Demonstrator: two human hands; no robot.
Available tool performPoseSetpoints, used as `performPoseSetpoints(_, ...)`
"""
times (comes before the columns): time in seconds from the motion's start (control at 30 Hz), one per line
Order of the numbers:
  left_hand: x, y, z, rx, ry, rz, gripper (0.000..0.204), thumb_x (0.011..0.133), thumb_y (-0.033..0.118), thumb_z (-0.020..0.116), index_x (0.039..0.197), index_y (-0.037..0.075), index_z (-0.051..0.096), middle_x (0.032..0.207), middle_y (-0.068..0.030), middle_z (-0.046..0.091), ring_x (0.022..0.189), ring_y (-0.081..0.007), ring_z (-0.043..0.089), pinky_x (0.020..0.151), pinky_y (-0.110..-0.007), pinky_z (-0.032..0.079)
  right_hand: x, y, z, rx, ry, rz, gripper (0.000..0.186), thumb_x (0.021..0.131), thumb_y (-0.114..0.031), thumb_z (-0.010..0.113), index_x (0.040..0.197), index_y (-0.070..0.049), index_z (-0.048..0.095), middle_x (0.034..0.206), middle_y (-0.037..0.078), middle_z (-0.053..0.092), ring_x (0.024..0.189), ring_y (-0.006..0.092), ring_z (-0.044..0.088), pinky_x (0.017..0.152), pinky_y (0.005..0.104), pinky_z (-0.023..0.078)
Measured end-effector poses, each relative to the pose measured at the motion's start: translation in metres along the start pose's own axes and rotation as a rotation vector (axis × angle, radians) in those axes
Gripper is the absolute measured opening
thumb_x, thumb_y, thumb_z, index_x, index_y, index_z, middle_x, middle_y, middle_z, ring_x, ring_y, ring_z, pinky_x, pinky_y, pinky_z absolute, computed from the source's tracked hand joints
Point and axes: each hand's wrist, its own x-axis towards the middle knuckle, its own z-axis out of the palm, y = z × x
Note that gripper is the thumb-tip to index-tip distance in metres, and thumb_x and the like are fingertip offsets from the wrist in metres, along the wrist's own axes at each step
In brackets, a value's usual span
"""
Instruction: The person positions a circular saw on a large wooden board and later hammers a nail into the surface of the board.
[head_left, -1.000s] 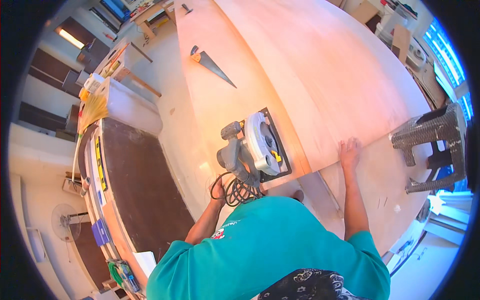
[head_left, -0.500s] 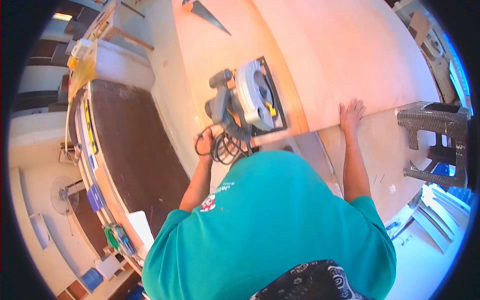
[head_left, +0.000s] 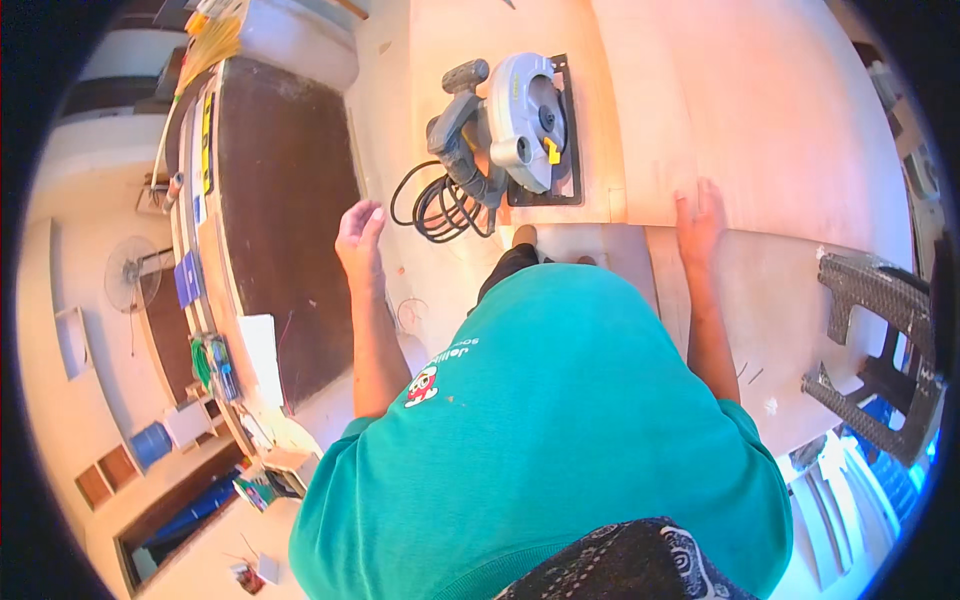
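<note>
A circular saw (head_left: 525, 125) with a grey body, black base plate and yellow lever rests on the wooden panel (head_left: 590, 100) in front of me. Its black cable (head_left: 440, 212) lies in loose coils by the handle, near the panel's close edge. My left hand (head_left: 362, 238) hangs in the air left of the coils, fingers loosely bent, thumb apart and nothing in it. On the right, my right hand (head_left: 700, 222) reaches over the near edge of the wide pale board (head_left: 770, 130), fingers spread and a little blurred, holding nothing.
A dark patterned step stool (head_left: 880, 350) stands at the right. Along the left runs a brown-topped table (head_left: 285, 230), with a yellow spirit level (head_left: 207, 145) beyond it. A standing fan (head_left: 135, 272) is farther left. One shoe (head_left: 524, 236) shows below the saw.
My left hand has let go of the cable and moved left, away from the saw. The right hand stays at the board's edge. The view has shifted, so the saw appears higher.
</note>
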Motion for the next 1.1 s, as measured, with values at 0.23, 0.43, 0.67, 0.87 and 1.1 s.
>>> performPoseSetpoints(0.23, -0.033, 0.032, 0.064, 0.433, -0.207, 0.231, 0.066, 0.081, 0.011, 0.083, 0.138, -0.007, 0.055, 0.118, -0.0156, 0.070, 0.106, -0.0227, 0.069, 0.094, -0.033, 0.054, -0.024, -0.148, -0.032, 0.552, -0.444, -0.233, 0.043, 0.091, -0.017, 0.073, 0.129, 0.002, 0.064, 0.117, 0.019, 0.070, 0.110, 0.0318, 0.068, 0.097, 0.0425, 0.052)
performPoseSetpoints(0.43, -0.046, 0.012, 0.085, -0.058, -0.163, -0.047, 0.034, 0.091, 0.005, 0.072, 0.122, -0.006, 0.063, 0.083, -0.0020, 0.065, 0.068, -0.0074, 0.059, 0.062, -0.023, 0.049, -0.032, -0.180, -0.010, 0.832, -0.691, -0.356, 0.036, 0.090, -0.010, 0.074, 0.124, 0.002, 0.068, 0.106, 0.016, 0.073, 0.097, 0.0244, 0.072, 0.086, 0.0343, 0.056)
performPoseSetpoints(0.67, -0.024, -0.010, 0.068, -0.422, -0.195, -0.132, 0.023, 0.093, 0.007, 0.071, 0.113, -0.003, 0.065, 0.082, -0.0009, 0.065, 0.063, -0.0074, 0.055, 0.059, -0.022, 0.045, -0.036, -0.217, -0.005, 0.800, -0.781, -0.204, 0.037, 0.093, -0.014, 0.074, 0.124, 0.005, 0.067, 0.109, 0.017, 0.073, 0.099, 0.0218, 0.071, 0.087, 0.0333, 0.057)
performPoseSetpoints(0.87, -0.001, 0.015, 0.053, -0.383, -0.372, -0.218, 0.025, 0.093, 0.007, 0.070, 0.116, -0.002, 0.065, 0.086, -0.0034, 0.067, 0.066, -0.0088, 0.057, 0.062, -0.024, 0.049, -0.049, -0.258, 0.012, 0.771, -0.744, -0.230, 0.045, 0.091, -0.011, 0.075, 0.131, 0.006, 0.063, 0.117, 0.018, 0.070, 0.104, 0.0221, 0.071, 0.090, 0.0342, 0.056)
performPoseSetpoints(1.1, 0.018, 0.035, 0.049, -0.101, -0.548, -0.043, 0.050, 0.083, 0.015, 0.079, 0.127, -0.004, 0.065, 0.112, -0.0119, 0.072, 0.099, -0.0146, 0.066, 0.087, -0.031, 0.054, -0.072, -0.301, 0.038, 0.511, -0.787, -0.567, 0.059, 0.087, -0.014, 0.079, 0.138, 0.005, 0.056, 0.124, 0.024, 0.065, 0.114, 0.0394, 0.064, 0.098, 0.0427, 0.052)
